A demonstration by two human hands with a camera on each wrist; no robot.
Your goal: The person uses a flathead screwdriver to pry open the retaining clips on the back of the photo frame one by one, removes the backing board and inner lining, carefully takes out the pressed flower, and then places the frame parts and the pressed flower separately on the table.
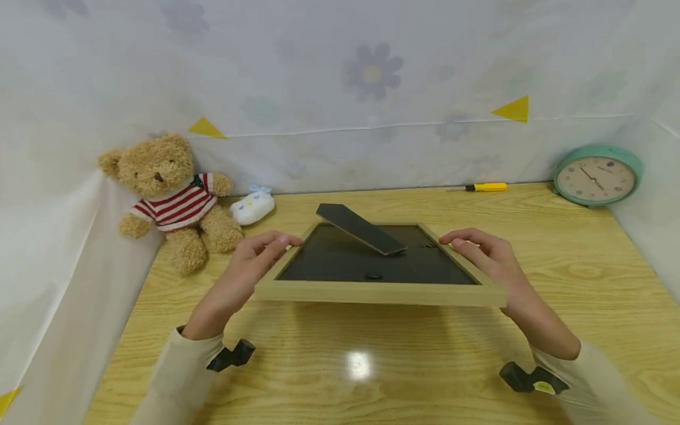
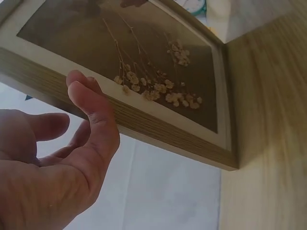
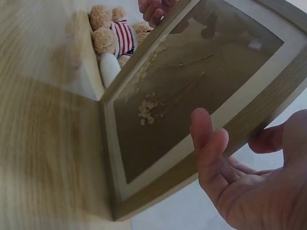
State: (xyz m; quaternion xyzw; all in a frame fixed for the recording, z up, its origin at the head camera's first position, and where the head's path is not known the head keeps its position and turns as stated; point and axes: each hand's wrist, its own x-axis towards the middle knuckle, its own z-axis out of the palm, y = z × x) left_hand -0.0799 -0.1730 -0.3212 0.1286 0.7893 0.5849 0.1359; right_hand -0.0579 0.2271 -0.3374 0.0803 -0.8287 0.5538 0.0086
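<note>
A pale wooden picture frame (image 1: pixel 379 292) is tilted face down over the table, its near edge raised and its far edge down at the tabletop. On its black back, the support leg (image 1: pixel 361 229) sticks up at an angle. My left hand (image 1: pixel 251 265) holds the left side, and my right hand (image 1: pixel 496 265) holds the right side. Beneath, fingertips curl onto the front in both wrist views. There the picture shows dried flowers (image 2: pixel 148 88) on a brown ground inside a white border.
At the back left, a teddy bear (image 1: pixel 177 200) in a striped shirt leans beside a small white plush (image 1: pixel 253 206). A yellow-handled screwdriver (image 1: pixel 489 187) lies near the back wall. The green round clock (image 1: pixel 597 177) stands at the back right corner.
</note>
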